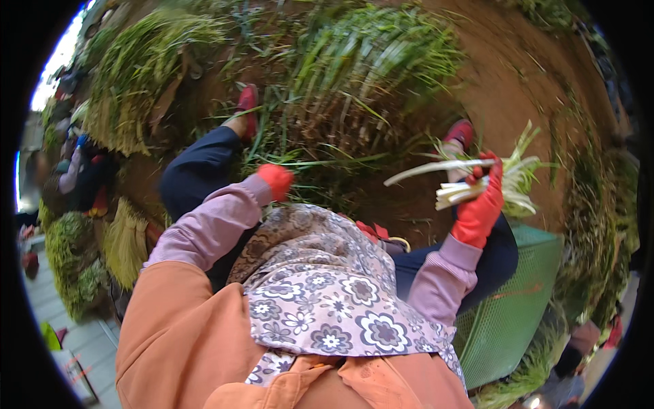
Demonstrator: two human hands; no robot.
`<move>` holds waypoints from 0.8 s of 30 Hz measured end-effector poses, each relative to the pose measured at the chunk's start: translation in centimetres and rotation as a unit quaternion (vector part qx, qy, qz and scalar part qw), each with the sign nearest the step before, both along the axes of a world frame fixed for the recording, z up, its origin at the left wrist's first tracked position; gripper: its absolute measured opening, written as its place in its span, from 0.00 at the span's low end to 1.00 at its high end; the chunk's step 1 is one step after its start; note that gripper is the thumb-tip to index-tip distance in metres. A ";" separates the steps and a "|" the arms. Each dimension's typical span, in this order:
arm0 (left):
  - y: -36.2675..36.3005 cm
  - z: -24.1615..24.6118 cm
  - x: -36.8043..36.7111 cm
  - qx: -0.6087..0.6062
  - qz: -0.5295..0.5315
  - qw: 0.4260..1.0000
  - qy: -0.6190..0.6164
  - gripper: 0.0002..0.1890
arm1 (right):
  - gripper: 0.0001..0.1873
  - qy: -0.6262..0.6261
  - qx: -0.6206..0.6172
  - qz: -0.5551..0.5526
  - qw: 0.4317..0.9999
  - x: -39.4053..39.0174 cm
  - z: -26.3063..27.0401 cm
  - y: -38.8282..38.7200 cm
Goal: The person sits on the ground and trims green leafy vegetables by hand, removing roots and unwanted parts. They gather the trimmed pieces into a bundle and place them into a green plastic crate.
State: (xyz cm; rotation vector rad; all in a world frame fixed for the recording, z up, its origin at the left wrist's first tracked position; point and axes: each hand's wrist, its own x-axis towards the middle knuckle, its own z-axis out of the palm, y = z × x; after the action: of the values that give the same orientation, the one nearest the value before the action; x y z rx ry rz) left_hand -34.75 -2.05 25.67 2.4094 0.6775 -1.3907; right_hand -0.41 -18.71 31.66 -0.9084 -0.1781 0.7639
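My right hand (480, 202), in a red rubber glove, is closed on a bunch of pale green-white vegetable stalks (452, 193) with leafy light-green ends. One longer white stalk (424, 169) lies between its fingers and sticks out to the left. My left hand (276, 182), in a matching red glove, is curled above my left thigh, beside loose green leaves (327, 161); whether it grips any of them cannot be told. In front of my feet lies a large heap of long green leafy stalks (368, 66) with brown, soiled root ends towards me.
A green mesh crate (516, 307) stands beside my right leg. Another heap of greens (148, 66) lies at the upper left, with tied bundles (125, 243) below it. A co-worker (84, 168) sits at the far left. Plant scraps (592, 220) litter the brown ground at right.
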 end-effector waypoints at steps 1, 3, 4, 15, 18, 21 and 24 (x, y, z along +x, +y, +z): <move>-0.5 0.7 1.3 -0.009 0.114 0.963 -0.244 0.34 | 0.17 0.016 -0.039 -0.015 0.999 -0.1 -0.5 0.2; -2.0 1.6 6.2 -0.121 0.189 0.775 -0.591 0.41 | 0.17 0.043 -0.028 0.000 0.999 0.4 -0.7 0.5; -3.1 1.9 8.6 -0.164 0.213 0.723 -0.637 0.40 | 0.17 0.071 0.001 0.039 0.997 0.7 -0.6 0.7; -2.4 2.4 16.2 -0.087 0.122 0.782 -0.605 0.13 | 0.14 -0.180 -0.242 0.176 0.937 -3.0 -3.3 3.5; 7.0 -4.0 13.1 0.018 0.166 0.812 -0.559 0.11 | 0.12 -0.175 -0.199 0.091 0.960 -1.6 -0.8 5.2; 18.3 -13.8 6.7 0.187 0.547 0.584 -0.570 0.11 | 0.15 -0.268 -0.096 -0.051 0.957 -0.3 2.8 5.4; 23.9 -23.1 2.0 0.241 0.577 0.681 -0.380 0.32 | 0.24 -0.057 0.146 0.051 0.986 -2.0 2.8 6.9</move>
State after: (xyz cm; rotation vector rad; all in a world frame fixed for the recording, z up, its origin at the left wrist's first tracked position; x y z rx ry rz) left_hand -32.76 21.88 2.62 1.7566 1.9053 0.3401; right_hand -2.37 -11.86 34.44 -0.6680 -0.4292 0.7563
